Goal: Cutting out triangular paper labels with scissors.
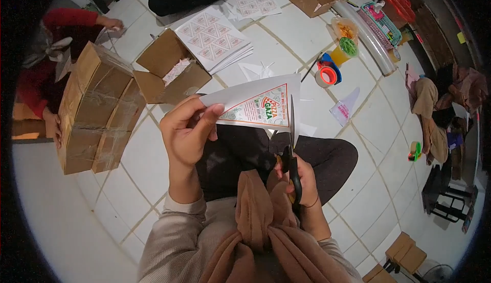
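My left hand [191, 129] pinches the left end of a white paper piece [293, 85] printed with a triangular pizza label. In my right hand [305, 177] is a pair of scissors [294, 164] with black and yellow handles. Its blades stand apart, with the paper's right margin between them, beside the label's short edge. Beyond my hands, a stack of printed sheets [215, 41] lies on the tiled floor. An open cardboard box [184, 78] next to the stack holds cut paper pieces [177, 71]. White paper scraps [257, 70] lie in front of me.
Taped cardboard boxes [103, 110] stand at left, with a person's hand [51, 125] on them. Tape rolls [327, 76], a drink cup [344, 51] and a long plastic roll [364, 37] are at upper right. A cut plastic piece [345, 106] lies on the floor. Other people sit at the top and right.
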Action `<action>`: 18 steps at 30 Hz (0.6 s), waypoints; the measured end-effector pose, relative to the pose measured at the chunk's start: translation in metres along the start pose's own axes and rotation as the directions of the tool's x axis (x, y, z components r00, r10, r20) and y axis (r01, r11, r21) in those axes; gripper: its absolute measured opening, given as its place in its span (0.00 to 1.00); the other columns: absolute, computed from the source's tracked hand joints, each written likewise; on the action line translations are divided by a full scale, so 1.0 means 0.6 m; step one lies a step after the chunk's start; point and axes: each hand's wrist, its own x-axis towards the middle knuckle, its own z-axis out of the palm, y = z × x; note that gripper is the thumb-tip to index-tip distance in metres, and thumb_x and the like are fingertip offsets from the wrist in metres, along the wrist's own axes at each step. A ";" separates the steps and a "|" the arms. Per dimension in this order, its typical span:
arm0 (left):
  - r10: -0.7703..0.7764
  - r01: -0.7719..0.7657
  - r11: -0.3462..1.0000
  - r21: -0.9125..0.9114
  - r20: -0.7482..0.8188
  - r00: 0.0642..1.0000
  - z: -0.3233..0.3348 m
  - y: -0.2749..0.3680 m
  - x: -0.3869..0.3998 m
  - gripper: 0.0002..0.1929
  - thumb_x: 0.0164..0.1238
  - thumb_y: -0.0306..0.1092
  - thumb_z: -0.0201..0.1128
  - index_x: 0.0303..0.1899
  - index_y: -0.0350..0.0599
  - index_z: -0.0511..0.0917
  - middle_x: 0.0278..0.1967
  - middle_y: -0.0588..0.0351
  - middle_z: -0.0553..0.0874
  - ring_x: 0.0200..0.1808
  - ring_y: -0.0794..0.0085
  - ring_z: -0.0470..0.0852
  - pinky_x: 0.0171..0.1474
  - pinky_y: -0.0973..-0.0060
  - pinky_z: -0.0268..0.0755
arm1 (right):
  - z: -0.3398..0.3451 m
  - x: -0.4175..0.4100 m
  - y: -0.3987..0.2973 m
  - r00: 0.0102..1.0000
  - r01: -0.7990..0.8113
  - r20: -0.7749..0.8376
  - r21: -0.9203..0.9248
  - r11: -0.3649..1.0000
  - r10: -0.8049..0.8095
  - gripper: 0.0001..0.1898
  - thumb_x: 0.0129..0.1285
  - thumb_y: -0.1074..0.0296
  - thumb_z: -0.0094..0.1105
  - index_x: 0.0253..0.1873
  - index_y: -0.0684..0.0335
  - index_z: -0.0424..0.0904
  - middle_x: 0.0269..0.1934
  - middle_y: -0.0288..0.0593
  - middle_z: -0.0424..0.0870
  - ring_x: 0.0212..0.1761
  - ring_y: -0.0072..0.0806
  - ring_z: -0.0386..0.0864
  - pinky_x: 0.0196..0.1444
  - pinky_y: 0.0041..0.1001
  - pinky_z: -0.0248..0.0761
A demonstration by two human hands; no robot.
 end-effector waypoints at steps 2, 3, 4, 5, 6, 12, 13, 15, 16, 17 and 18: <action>-0.012 0.012 1.000 -0.007 -0.006 1.000 0.001 0.001 0.000 0.05 0.52 0.25 0.60 0.28 0.31 0.76 0.19 0.59 0.73 0.13 0.84 0.68 0.15 0.89 0.55 | 0.002 -0.001 -0.002 0.999 -0.038 -0.028 0.045 0.998 0.039 0.19 0.34 0.77 0.66 0.35 0.64 0.69 0.25 0.33 0.69 0.28 0.18 0.68 0.31 0.17 0.62; -0.022 0.022 1.000 -0.011 -0.010 1.000 0.001 0.001 0.000 0.05 0.52 0.25 0.60 0.28 0.32 0.76 0.19 0.59 0.73 0.13 0.84 0.68 0.15 0.90 0.55 | 0.001 -0.001 -0.003 0.998 -0.047 -0.033 0.012 0.999 0.048 0.19 0.34 0.78 0.66 0.34 0.64 0.69 0.24 0.33 0.70 0.27 0.18 0.68 0.31 0.18 0.62; -0.032 0.032 0.999 -0.015 -0.014 0.999 0.002 0.000 0.000 0.05 0.52 0.25 0.60 0.28 0.32 0.76 0.19 0.59 0.73 0.13 0.84 0.68 0.16 0.90 0.55 | 0.000 -0.001 -0.004 0.998 -0.057 -0.038 -0.022 0.998 0.056 0.19 0.33 0.79 0.66 0.34 0.64 0.69 0.24 0.32 0.70 0.27 0.19 0.68 0.31 0.18 0.62; -0.033 0.033 0.999 -0.015 -0.014 0.999 0.002 0.000 -0.001 0.05 0.52 0.25 0.60 0.28 0.32 0.76 0.19 0.59 0.73 0.13 0.84 0.68 0.16 0.90 0.55 | -0.001 -0.002 -0.003 0.998 -0.058 -0.038 -0.022 0.998 0.057 0.19 0.33 0.79 0.66 0.34 0.64 0.69 0.24 0.32 0.70 0.27 0.19 0.68 0.31 0.18 0.62; -0.040 0.040 0.999 -0.009 -0.017 0.999 0.001 0.000 -0.001 0.05 0.52 0.25 0.60 0.28 0.32 0.76 0.19 0.59 0.73 0.13 0.84 0.68 0.15 0.90 0.55 | -0.001 -0.002 -0.001 0.997 -0.067 -0.050 -0.027 0.997 0.066 0.19 0.32 0.78 0.67 0.33 0.64 0.70 0.23 0.32 0.70 0.27 0.19 0.68 0.31 0.18 0.61; -0.050 0.050 0.999 0.009 -0.014 0.999 -0.001 0.001 -0.001 0.05 0.52 0.25 0.60 0.28 0.32 0.76 0.19 0.60 0.73 0.13 0.85 0.68 0.15 0.90 0.55 | 0.002 -0.003 -0.002 0.989 -0.102 -0.105 -0.007 0.995 0.101 0.18 0.31 0.75 0.69 0.30 0.63 0.71 0.22 0.33 0.72 0.27 0.20 0.68 0.32 0.18 0.60; -0.049 0.050 0.999 0.010 -0.019 0.999 -0.001 0.000 0.000 0.05 0.52 0.25 0.60 0.28 0.32 0.76 0.18 0.60 0.73 0.13 0.85 0.68 0.15 0.90 0.55 | 0.001 -0.004 0.000 0.991 -0.094 -0.104 -0.039 0.995 0.089 0.17 0.30 0.75 0.69 0.29 0.63 0.71 0.22 0.33 0.72 0.27 0.20 0.67 0.32 0.19 0.60; -0.050 0.051 0.999 0.005 -0.019 0.999 0.000 -0.001 0.000 0.05 0.52 0.25 0.60 0.29 0.32 0.76 0.18 0.60 0.73 0.13 0.85 0.68 0.15 0.90 0.56 | 0.001 -0.004 -0.001 0.988 -0.109 -0.110 -0.020 0.994 0.106 0.17 0.30 0.76 0.68 0.29 0.63 0.71 0.22 0.33 0.72 0.27 0.20 0.67 0.32 0.19 0.60; -0.050 0.050 0.999 0.001 -0.019 0.999 0.000 0.000 0.000 0.05 0.53 0.25 0.59 0.30 0.32 0.76 0.18 0.60 0.74 0.13 0.85 0.68 0.15 0.90 0.56 | 0.001 -0.004 -0.002 0.986 -0.122 -0.115 0.000 0.992 0.121 0.17 0.30 0.76 0.68 0.29 0.63 0.71 0.22 0.33 0.72 0.27 0.20 0.68 0.32 0.19 0.60; -0.049 0.049 0.999 0.002 -0.021 0.999 0.001 0.000 0.000 0.05 0.53 0.25 0.59 0.30 0.32 0.76 0.18 0.60 0.74 0.13 0.85 0.68 0.15 0.90 0.56 | 0.001 -0.004 -0.002 0.986 -0.121 -0.113 0.000 0.993 0.121 0.17 0.30 0.76 0.68 0.29 0.63 0.71 0.22 0.33 0.72 0.27 0.20 0.68 0.32 0.19 0.60; -0.060 0.058 0.996 -0.071 -0.036 0.998 0.003 -0.006 -0.001 0.06 0.53 0.24 0.59 0.31 0.32 0.75 0.18 0.59 0.74 0.14 0.84 0.68 0.16 0.89 0.57 | 0.000 -0.005 0.001 0.987 -0.113 -0.113 -0.020 0.993 0.110 0.17 0.30 0.77 0.68 0.29 0.63 0.71 0.22 0.33 0.72 0.27 0.20 0.68 0.32 0.19 0.60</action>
